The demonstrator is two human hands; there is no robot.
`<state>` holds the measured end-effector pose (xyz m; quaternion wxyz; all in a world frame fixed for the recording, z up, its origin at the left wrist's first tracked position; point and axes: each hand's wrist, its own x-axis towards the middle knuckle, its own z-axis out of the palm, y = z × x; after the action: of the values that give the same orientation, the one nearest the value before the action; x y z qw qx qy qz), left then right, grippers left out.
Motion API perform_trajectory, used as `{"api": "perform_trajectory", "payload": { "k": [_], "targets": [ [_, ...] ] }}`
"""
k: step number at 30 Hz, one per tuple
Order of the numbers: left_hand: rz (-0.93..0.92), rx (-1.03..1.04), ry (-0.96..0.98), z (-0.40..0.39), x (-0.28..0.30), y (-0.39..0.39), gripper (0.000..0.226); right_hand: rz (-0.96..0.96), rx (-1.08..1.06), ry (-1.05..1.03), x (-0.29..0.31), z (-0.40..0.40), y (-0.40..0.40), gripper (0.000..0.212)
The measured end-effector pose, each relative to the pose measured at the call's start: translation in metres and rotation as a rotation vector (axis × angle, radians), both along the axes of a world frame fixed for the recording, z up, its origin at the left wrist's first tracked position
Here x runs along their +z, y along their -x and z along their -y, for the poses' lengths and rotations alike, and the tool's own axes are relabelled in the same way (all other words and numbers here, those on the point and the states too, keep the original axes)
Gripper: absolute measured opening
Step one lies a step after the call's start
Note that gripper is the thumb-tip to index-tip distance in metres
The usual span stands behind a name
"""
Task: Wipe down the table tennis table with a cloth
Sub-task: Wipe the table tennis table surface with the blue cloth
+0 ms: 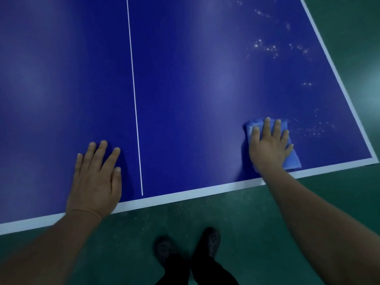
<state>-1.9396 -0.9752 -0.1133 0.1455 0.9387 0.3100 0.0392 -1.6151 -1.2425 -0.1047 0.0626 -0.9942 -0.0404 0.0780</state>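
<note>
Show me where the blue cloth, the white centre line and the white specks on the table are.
blue cloth [292,159]: head view, on its bare lower right corner, beside the right hand.
white centre line [134,99]: head view, on its middle stretch.
white specks [267,47]: head view, on the cluster near the table's right edge.

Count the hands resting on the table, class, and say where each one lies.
2. The left hand lies flat near the front edge of the table, left of the centre line. The right hand presses a cloth by the front right corner.
</note>
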Motion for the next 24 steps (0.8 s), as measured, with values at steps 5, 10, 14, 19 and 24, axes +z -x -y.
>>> {"api": "perform_trajectory", "payload": {
  "k": [5, 10, 14, 19, 24],
  "targets": [
    [-0.017, 0.012, -0.017, -0.001, -0.002, 0.001, 0.061, 0.053, 0.263, -0.078, -0.01, -0.075, 0.078, 0.059],
    [0.002, 0.085, -0.011, -0.005, -0.014, 0.006, 0.065, 0.021, 0.783, -0.056, -0.012, -0.034, 0.089, 0.06],
    [0.125, 0.233, 0.08, 0.022, -0.012, -0.001, 0.064, 0.012, 0.28, 0.052, 0.0, 0.05, -0.014, 0.061],
    [0.128, 0.055, 0.091, 0.1, 0.014, -0.061, 0.065, 0.024, 0.095, -0.002, -0.005, 0.043, -0.01, 0.061],
    [0.095, -0.066, 0.112, 0.192, 0.023, -0.165, 0.066, 0.006, 0.81, -0.078, -0.017, 0.042, -0.001, 0.059]
  ]
}}
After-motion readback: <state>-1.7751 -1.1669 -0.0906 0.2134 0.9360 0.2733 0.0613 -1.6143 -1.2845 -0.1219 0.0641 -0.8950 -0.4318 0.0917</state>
